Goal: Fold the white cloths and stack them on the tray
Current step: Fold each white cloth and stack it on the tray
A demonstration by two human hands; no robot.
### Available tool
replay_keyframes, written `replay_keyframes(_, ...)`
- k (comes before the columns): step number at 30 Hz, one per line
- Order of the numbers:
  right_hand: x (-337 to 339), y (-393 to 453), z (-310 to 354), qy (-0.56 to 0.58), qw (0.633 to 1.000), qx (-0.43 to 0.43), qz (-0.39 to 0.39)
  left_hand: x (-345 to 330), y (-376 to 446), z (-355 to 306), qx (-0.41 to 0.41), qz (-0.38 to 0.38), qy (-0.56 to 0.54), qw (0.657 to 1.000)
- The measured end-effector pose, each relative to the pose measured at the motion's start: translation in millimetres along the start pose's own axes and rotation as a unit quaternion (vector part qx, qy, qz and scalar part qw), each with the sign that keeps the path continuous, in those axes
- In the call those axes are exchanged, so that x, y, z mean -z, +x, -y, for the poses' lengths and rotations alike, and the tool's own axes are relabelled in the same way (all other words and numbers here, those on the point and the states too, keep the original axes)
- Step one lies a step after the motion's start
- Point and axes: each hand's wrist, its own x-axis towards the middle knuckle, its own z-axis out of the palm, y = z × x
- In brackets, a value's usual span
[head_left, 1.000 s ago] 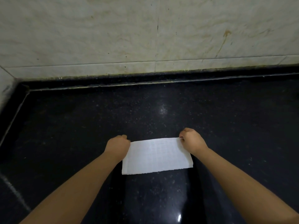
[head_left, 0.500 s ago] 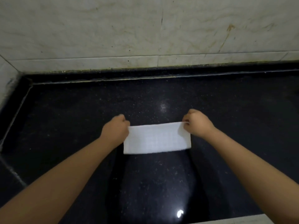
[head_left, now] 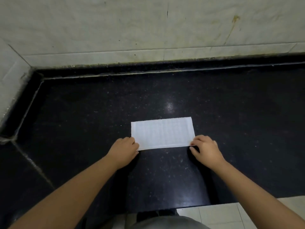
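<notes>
Left hand (head_left: 124,150): fingers curled, pinching the near-left corner of the white cloth (head_left: 162,133). Right hand (head_left: 205,148): thumb and fingers pinching the near-right corner.

Change: a second ago both hands held the far corners; the grip now sits on the near edge, the cloth lying flat as a narrow rectangle. Judged: one fold complete, another probably due.

Location: cloth on the black countertop (head_left: 82,113), below the tiled wall (head_left: 148,27). Tray: not visible.

Cloth (head_left: 162,133): bore no readable text, only a faint woven grid.
Counter (head_left: 99,113): carried no label or number.
Wall tiles (head_left: 148,22), upper frame: showed stains, no lettering.
</notes>
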Motion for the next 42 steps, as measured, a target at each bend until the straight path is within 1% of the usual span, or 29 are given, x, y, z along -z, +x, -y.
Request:
replay_keyframes(2,4.2,1.9,5.4,0.03,0.996,-0.044,-0.075,3.1,0.0,-1.4,0.013,-0.041,-0.009,0.999)
replay_keyframes(3,6.7,5.0,7.3,0.037,0.991,-0.082,-0.095,4.2,2.9,-2.3,0.026,-0.063,-0.031,0.997)
replay_keyframes(4,8.7,7.7,9.7,0.04,0.987,-0.126,-0.092,5.5,6.9,-3.9,0.044,-0.078,-0.059,0.994)
replay_keyframes(5,8.4,10.0,11.6,0.033,0.983,-0.167,-0.072,7.0,10.8,-6.3,0.064,-0.091,-0.086,0.99)
replay_keyframes(7,6.5,12.9,15.9,0.011,0.974,-0.224,-0.016,7.5,20.5,-13.0,0.11,-0.077,-0.13,0.982)
replay_keyframes(10,3.0,18.1,24.8,0.004,0.967,-0.254,0.017,2.6,30.9,-18.6,0.153,-0.03,-0.146,0.977)
replay_keyframes(14,3.1,24.2,31.6,0.064,0.949,-0.306,0.036,-15.9,34.1,-18.3,0.165,0.012,-0.152,0.974)
replay_keyframes(18,1.2,27.3,33.1,0.122,0.941,-0.314,0.012,-25.4,33.0,-17.8,0.167,0.003,-0.169,0.971)
replay_keyframes(20,4.8,27.6,37.3,0.175,0.939,-0.296,-0.023,-25.6,32.7,-17.5,0.169,-0.003,-0.17,0.971)
replay_keyframes(22,12.2,27.4,45.4,0.245,0.929,-0.267,-0.075,-25.0,31.8,-16.5,0.167,-0.005,-0.179,0.97)
replay_keyframes(25,26.0,27.0,69.2,0.312,0.917,-0.185,-0.164,-22.8,27.7,-12.4,0.16,-0.032,-0.197,0.967)
replay_keyframes(28,29.4,30.4,104.5,0.326,0.916,-0.093,-0.216,-21.8,14.8,0.6,0.176,-0.082,-0.219,0.956)
replay_keyframes(31,15.9,34.9,140.1,0.297,0.929,-0.001,-0.219,-27.3,-5.5,19.5,0.211,-0.103,-0.238,0.942)
replay_keyframes(35,-30.4,40.1,167.5,0.216,0.954,0.102,-0.181,-37.6,-33.5,41.9,0.253,-0.102,-0.238,0.932)
replay_keyframes(37,-54.7,41.6,171.2,0.154,0.964,0.145,-0.161,-41.1,-44.9,48.0,0.261,-0.102,-0.243,0.929)
replay_keyframes(39,-70.8,42.0,169.4,0.109,0.969,0.172,-0.143,-43.6,-52.9,50.6,0.261,-0.1,-0.249,0.927)
replay_keyframes(42,-77.2,43.9,165.0,0.095,0.969,0.19,-0.129,-46.1,-57.9,50.3,0.254,-0.094,-0.251,0.929)
